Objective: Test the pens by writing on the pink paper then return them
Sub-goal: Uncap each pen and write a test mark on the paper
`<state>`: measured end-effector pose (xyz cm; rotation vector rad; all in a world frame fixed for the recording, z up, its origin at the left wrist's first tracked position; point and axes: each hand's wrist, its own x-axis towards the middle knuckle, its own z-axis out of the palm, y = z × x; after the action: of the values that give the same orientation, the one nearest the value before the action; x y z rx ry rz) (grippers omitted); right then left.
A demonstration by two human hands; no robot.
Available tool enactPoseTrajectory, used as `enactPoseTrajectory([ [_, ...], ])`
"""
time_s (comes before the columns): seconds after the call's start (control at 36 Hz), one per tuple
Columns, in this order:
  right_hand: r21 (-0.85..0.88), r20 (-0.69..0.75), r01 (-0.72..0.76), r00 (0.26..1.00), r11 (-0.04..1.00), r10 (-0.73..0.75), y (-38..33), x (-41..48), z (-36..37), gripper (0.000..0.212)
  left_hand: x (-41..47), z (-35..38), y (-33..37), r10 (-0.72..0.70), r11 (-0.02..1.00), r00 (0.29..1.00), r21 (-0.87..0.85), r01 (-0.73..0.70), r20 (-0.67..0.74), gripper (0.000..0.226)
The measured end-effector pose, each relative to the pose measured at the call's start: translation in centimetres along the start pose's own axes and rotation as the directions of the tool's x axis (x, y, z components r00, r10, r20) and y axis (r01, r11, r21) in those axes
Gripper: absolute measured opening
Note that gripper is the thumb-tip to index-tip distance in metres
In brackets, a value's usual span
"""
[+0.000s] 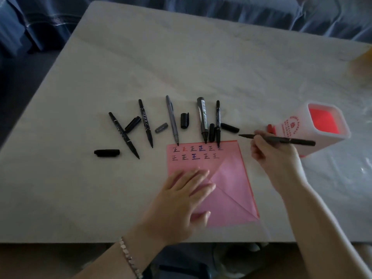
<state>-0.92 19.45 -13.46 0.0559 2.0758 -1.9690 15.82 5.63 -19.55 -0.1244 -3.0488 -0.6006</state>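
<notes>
A pink paper (pixel 227 178) lies on the pale table (pixel 181 67), with two rows of written marks along its top edge. My left hand (pixel 181 200) presses flat on its lower left part. My right hand (pixel 273 152) holds an uncapped black pen (pixel 281 140) level above the table, tip pointing left, just right of the paper's top corner. Several uncapped pens lie in a row beyond the paper: a thick black marker (pixel 202 119), a grey pen (pixel 172 119), thin black pens (pixel 123 134) (pixel 146 122) (pixel 218 122). Loose caps (pixel 106 153) (pixel 184 120) (pixel 229 127) lie between them.
A white pen holder with a red inside (pixel 320 127) lies tipped on the table at the right, its opening facing up and right. Blue fabric (pixel 40 23) runs behind the table's far edge. A bracelet sits on my left wrist.
</notes>
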Motion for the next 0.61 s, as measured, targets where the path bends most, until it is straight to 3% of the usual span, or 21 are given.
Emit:
enactPoseTrajectory([
  [0.03,-0.014,0.018,-0.015,1.000,1.000,0.016,-0.7,0.3,-0.6,0.019,0.0,0.0,0.0,0.002,1.000,1.000,0.000,-0.002,-0.004,0.055],
  [0.11,-0.319,0.025,0.025,1.000,0.948,-0.018,-1.9,1.8,-2.1,0.024,0.0,0.1,0.1,-0.001,1.000,1.000,-0.001,0.001,-0.004,0.055],
  [0.28,-0.774,0.166,0.118,0.986,0.622,0.019,-1.8,3.8,-1.7,0.029,0.0,0.1,0.1,0.001,1.000,1.000,0.021,-0.001,-0.004,0.056],
  [0.33,-0.833,0.160,0.137,0.987,0.537,-0.003,-1.5,3.8,-0.9,0.028,0.0,0.1,0.1,0.004,1.000,1.000,0.017,-0.004,-0.010,0.056],
  [0.5,-0.901,0.061,0.082,0.996,0.426,-0.063,-0.2,4.3,0.2,0.034,0.0,0.1,0.1,0.002,1.000,1.000,0.018,-0.002,-0.008,0.055],
  [0.61,-0.876,0.010,0.075,0.991,0.477,-0.136,-0.2,3.5,-0.2,0.036,0.0,0.1,0.0,0.002,1.000,1.000,0.015,-0.002,-0.011,0.055],
])
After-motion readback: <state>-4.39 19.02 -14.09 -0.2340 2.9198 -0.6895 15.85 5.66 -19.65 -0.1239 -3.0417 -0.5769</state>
